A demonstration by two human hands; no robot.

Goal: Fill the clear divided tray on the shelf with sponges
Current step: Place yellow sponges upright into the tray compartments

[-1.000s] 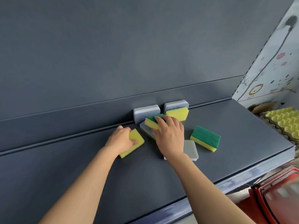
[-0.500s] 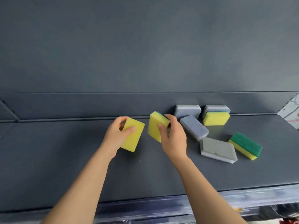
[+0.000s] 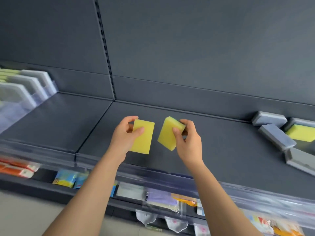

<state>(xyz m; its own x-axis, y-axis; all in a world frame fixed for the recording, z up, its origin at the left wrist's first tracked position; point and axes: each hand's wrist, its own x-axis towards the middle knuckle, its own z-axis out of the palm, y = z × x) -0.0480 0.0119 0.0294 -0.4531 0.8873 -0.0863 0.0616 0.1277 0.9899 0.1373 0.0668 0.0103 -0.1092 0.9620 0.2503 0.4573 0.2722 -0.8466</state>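
Yellow foam fills both hands, held up above the dark grey shelf (image 3: 221,164) near the middle of the view. The left hand (image 3: 123,136) pinches a yellow sponge (image 3: 144,138) by its left edge, thumb across the front face and fingers curled over the top. That sponge stands almost upright with its broad face toward the camera. At three o'clock from it, close but not touching, the right hand (image 3: 188,142) grips a second yellow sponge (image 3: 167,133), tilted with its top leaning toward one o'clock. A thin green layer shows along its upper back edge; the thumb lies on the yellow face and the fingers wrap round the back. The clear divided tray (image 3: 15,113) sits far off at nine o'clock on the neighbouring shelf section, well apart from both hands, with pale grey sponges (image 3: 32,84) standing on edge in its slots. Blur hides how full it is. Out at three o'clock, by the back ledge, more sponges lie loose: a grey sponge (image 3: 269,119) against the ledge, a second grey sponge (image 3: 277,136) tipped in front of it, a yellow-faced sponge (image 3: 300,132) just beside them, and a flat grey sponge (image 3: 300,161) nearer four o'clock. Blurred packets (image 3: 65,178) sit on the lower shelf toward seven o'clock.
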